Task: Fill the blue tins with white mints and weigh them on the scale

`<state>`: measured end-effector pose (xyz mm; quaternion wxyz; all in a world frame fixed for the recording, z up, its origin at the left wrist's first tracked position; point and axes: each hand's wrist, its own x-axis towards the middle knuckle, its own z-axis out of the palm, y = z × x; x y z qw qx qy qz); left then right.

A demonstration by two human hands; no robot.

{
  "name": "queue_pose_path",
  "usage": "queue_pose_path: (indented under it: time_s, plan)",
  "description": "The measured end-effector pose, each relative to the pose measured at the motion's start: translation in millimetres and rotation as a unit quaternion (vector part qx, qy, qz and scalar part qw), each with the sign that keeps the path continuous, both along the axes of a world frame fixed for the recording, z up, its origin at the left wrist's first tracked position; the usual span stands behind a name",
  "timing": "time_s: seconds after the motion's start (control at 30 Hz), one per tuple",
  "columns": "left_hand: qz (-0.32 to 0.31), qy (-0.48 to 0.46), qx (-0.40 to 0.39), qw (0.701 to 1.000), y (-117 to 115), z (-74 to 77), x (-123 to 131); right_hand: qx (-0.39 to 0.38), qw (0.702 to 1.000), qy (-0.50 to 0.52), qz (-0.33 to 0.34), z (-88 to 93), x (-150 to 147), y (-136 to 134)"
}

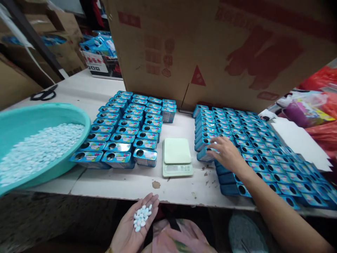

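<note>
Head view, from the left: a teal tub (31,121) holds a broad heap of pale blue tablets (50,147), with black-handled scissors (47,94) behind it on the white surface (181,191). Next come rows of blue tins (123,126), each with a dark round spot on top (hole or print, I cannot tell). Below the surface's near edge, the left hand (129,223) lies palm up, its fingers spread loosely rather than clenched, with a small handful of tablets (142,218) in the palm. Between the two groups of tins sits a pale green scale (177,151), its plate bare; a large cardboard box (171,45) stands behind. Further right, the right hand (226,154) touches a single tin (203,155) at the near left corner of a bigger block of tins (263,154); whether its fingers grasp it, I cannot tell. White paper (297,140) and red bags (323,137) lie beyond.
</note>
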<state>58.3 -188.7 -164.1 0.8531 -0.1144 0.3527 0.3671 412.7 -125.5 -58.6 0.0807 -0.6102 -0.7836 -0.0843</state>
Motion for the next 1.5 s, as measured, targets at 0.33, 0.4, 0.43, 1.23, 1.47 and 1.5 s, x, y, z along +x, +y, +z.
queue_pose_path:
  time_s: [0.33,0.4,0.43,1.23,1.47,1.5]
  plan:
    - [-0.047,0.010,0.026,0.998,-10,24.9,26,0.009,0.998,-0.064,-0.017,-11.1,-29,-32]
    - [-0.051,0.020,0.026,0.998,-13,26.5,27,0.006,0.999,-0.048,0.016,-0.2,-48,-24]
    - [-0.055,0.022,0.026,0.998,-13,26.9,28,0.005,0.999,-0.044,0.031,3.9,-58,-18]
    - [-0.104,-0.058,0.007,0.993,-15,27.8,47,-0.218,0.935,0.125,0.250,-32.5,-162,-90]
    - [-0.110,-0.067,-0.020,0.991,-10,24.0,53,-0.226,0.943,0.110,0.218,-40.8,-160,-87]
    - [-0.109,-0.066,-0.019,0.992,-9,25.2,53,-0.229,0.942,0.123,0.215,-42.0,-159,-85]
